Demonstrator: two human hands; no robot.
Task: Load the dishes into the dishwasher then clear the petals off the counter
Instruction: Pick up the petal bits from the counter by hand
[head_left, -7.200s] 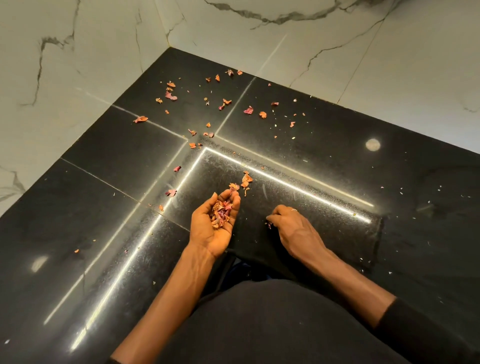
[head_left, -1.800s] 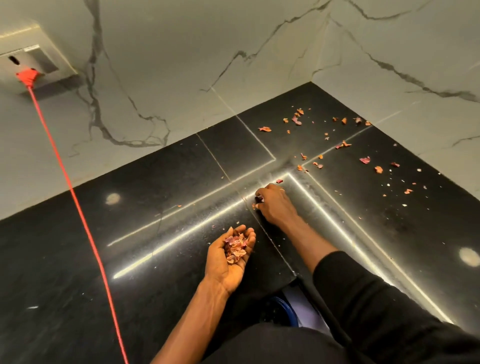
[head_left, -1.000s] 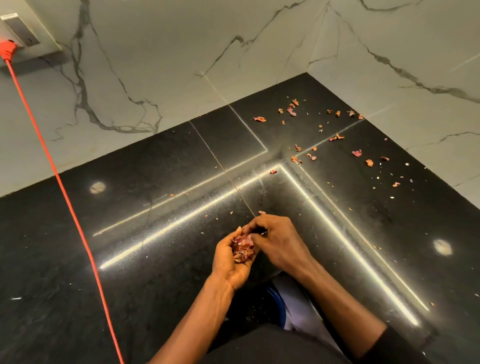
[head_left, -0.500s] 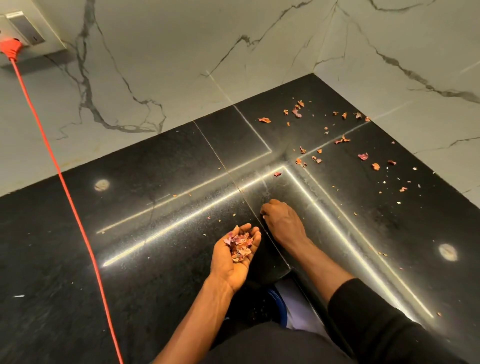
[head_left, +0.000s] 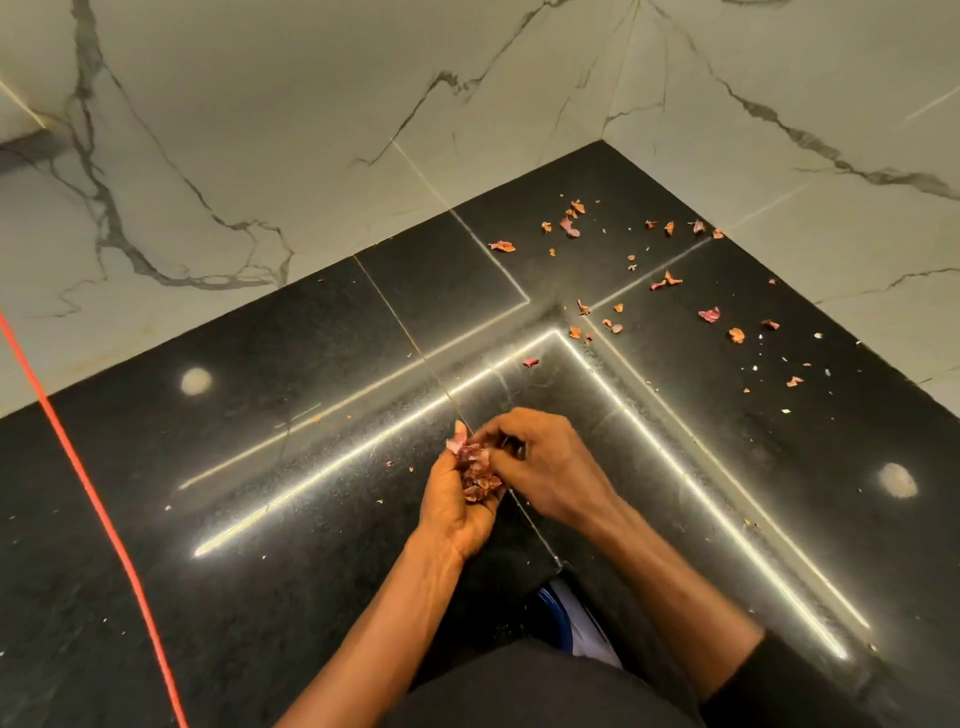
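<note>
My left hand (head_left: 457, 506) is cupped palm up over the black counter (head_left: 260, 519) and holds a small heap of dried petals (head_left: 475, 470). My right hand (head_left: 540, 457) sits right beside it, fingertips bunched together at the heap; whether they pinch a petal is hidden. Several loose petals (head_left: 660, 283) lie scattered in the far corner of the counter, toward the right. One single petal (head_left: 530, 362) lies nearer, just beyond my hands.
White marble walls (head_left: 311, 130) close the counter's corner at the back and right. An orange cable (head_left: 104, 519) runs across the counter on the left. A blue and white object (head_left: 566, 613) shows below the counter edge near my body.
My right hand has come back from the counter surface to the cupped left hand, fingertips now over the petal heap. The view has shifted a little.
</note>
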